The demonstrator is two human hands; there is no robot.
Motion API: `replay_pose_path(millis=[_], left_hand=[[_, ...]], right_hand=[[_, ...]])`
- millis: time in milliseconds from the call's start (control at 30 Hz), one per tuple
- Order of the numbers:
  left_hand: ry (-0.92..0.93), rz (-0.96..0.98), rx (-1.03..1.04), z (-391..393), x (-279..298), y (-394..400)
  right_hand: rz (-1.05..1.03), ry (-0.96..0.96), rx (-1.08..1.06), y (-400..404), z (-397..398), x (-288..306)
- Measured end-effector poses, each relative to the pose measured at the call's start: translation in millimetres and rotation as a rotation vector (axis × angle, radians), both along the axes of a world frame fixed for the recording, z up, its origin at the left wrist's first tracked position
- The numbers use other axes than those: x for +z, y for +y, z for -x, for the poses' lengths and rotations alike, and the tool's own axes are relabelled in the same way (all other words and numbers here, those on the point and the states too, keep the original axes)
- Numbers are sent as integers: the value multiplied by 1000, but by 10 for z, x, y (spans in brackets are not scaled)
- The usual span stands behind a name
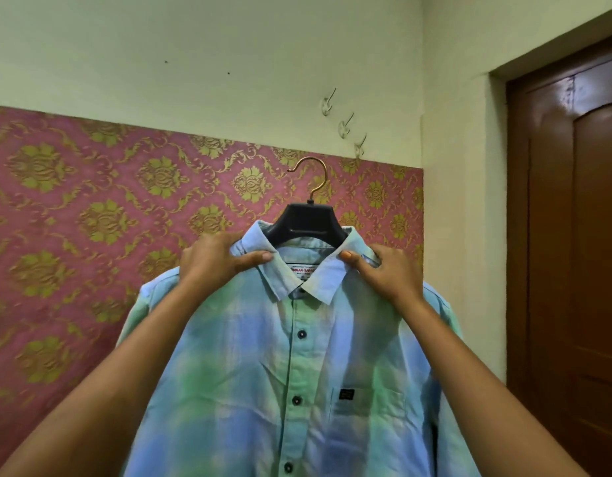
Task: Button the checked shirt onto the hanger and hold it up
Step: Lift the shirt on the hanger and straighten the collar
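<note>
Grip: while I held the checked shirt [297, 373] aloft, my left hand [215, 266] pinched the collar [326, 280] left of the hanger [306, 223] and my right hand [387, 273] pinched it on the other side.
Reason: as I judged it, gripping either side of the hanger kept the shirt level and facing me.
Placket: buttons below the hanger looked fastened.
Writing: neck label [302, 271] under the hanger read partly "INDIAN GAR"; the pocket patch [346, 394] was unreadable.
Stage: holding up, nearly complete.
</note>
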State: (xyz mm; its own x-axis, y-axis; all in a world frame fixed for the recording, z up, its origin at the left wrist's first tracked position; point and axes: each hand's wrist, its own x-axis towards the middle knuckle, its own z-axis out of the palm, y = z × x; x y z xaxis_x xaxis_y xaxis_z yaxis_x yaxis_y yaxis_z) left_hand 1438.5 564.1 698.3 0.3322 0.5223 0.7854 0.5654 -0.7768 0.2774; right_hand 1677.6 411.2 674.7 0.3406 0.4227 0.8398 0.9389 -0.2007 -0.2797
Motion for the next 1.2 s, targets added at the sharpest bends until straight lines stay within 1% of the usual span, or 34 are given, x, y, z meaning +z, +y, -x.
replay_pose_path(millis=[133, 267, 367, 433, 533, 600, 700, 833, 1067, 1200], left_hand=[[4, -74, -17, -562, 350, 422], [22, -204, -13, -1054, 697, 804], [-39, -327, -37, -1504, 991, 1152], [-59, -346, -20, -1751, 1172, 1371], [-141, -372, 31, -2154, 1508, 1741], [-183, -384, 49, -2354, 1717, 1902], [-170, -414, 125, -2629, 2109, 2187], [-143, -431, 190, -2852, 2417, 2444], [-59, -465, 240, -2957, 3093, 2630], [-30, -448, 244, -3023, 3326, 2665]], right_hand=[[-101, -38, -34, 539, -570, 258], [-208, -116, -88, 981, -1071, 511], [-290, -161, -81, 1378, -1566, 787], [-326, -179, -82, 1611, -1848, 983], [-365, -174, -11, 2023, -2286, 1387], [-360, -198, 3, 2230, -2499, 1659], [-325, -228, -23, 2572, -2803, 2077], [-301, -265, -72, 2897, -3020, 2397], [-290, -200, -25, 3238, -3216, 2962], [-244, -136, 37, 3303, -3314, 3188]])
